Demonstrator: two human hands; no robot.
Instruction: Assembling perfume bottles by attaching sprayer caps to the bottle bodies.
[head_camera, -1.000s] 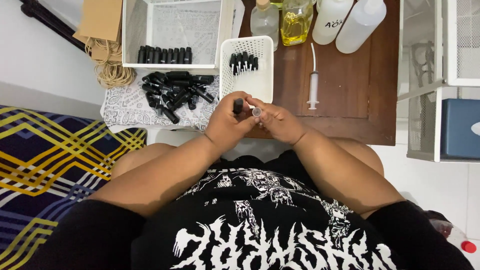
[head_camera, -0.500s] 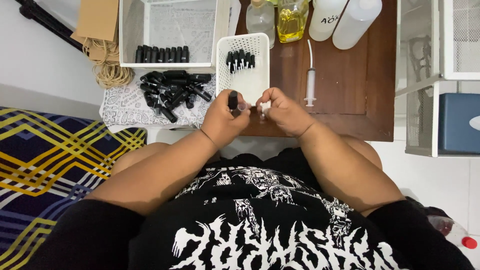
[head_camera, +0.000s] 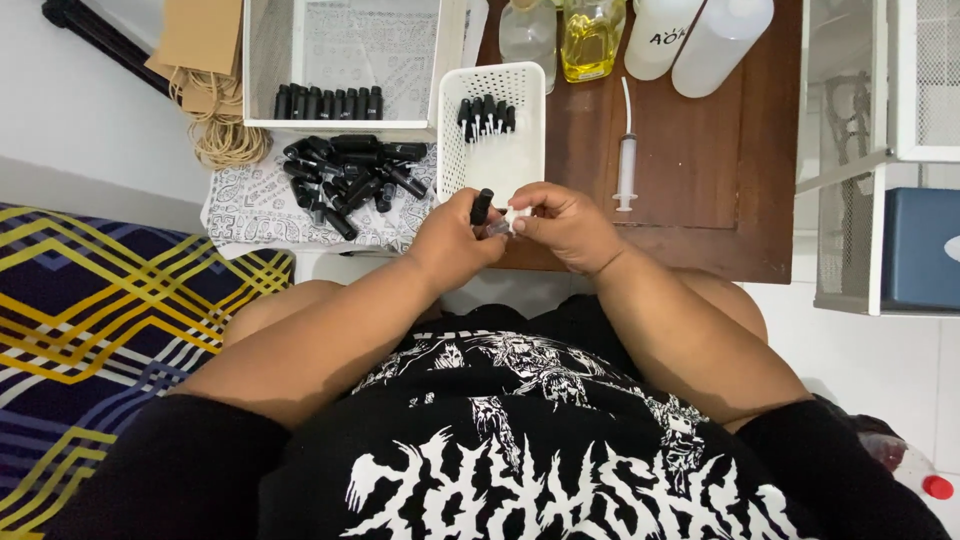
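Left hand (head_camera: 452, 240) pinches a black cap (head_camera: 481, 207); right hand (head_camera: 568, 226) grips a small vial (head_camera: 499, 227), both just below the white basket (head_camera: 493, 160). Left of it, many loose black pieces (head_camera: 350, 180) remain; inside, few finished.

Two baskets (head_camera: 495, 150), one syringe (head_camera: 626, 160)

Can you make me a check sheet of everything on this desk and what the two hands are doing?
Surface: brown wooden table, partly bare.
Job's things: left hand pinches a small black cap; right hand holds a small white piece.
Clutter: white basket with black sprayers, loose black pieces on a patterned cloth, syringe, yellow liquid bottle, white bottles.
Grippers: both hands closed on small parts.
Cables: nothing seen.
Surroundings: striped blanket, white wire rack.
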